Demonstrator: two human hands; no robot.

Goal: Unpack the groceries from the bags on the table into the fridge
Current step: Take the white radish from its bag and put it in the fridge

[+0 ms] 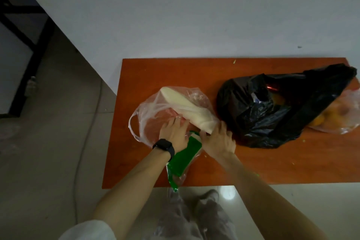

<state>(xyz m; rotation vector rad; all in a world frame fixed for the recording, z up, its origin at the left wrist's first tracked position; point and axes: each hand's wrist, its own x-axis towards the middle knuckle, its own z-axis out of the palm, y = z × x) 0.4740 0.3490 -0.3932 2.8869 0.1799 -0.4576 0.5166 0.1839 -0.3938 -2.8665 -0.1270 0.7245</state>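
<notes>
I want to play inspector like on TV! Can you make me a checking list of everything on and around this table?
Surface: orange-brown table, a few tiny green bits scattered on it.
Job's things: clear plastic bag with a pale white block inside; green packet hanging over the near edge; black bag, open; clear bag of orange fruit behind it.
Clutter: nothing seen beyond the green bits.
Hands: left hand, watch on its wrist, on the clear bag; right hand at the white block's end; grip unclear.
Cables: a thin cord along the floor at left.
Surroundings: white wall, tiled floor, dark frame at far left. No fridge in view.
</notes>
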